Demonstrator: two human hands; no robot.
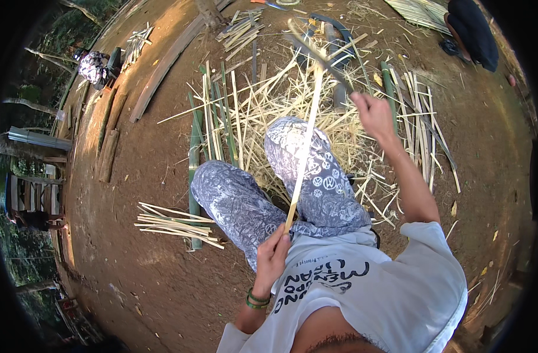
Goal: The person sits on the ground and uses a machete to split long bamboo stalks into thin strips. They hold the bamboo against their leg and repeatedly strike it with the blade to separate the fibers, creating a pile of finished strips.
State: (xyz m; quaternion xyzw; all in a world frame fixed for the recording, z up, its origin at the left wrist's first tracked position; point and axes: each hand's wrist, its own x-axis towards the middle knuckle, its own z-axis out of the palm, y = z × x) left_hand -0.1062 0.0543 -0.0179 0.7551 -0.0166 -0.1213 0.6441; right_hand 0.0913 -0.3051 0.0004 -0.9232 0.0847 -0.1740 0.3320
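My left hand (273, 256) is closed round the lower end of a long pale bamboo strip (305, 147), close to my waist. The strip slants up and away across my right thigh. At the far right my right hand (375, 115) grips a long, dark, narrow knife (335, 72), which points up and to the left. Its blade crosses the strip near the far end; whether the two touch, I cannot tell. Under and beyond my knees lies a heap of thin bamboo shavings (286, 97).
Cut bamboo strips lie in a bundle at the left (175, 223) and in another at the right (419, 117). A green bamboo pole (195, 159) lies left of my knees. Logs (108, 156) and a plank (163, 70) lie farther left. Another person (472, 35) is at the top right.
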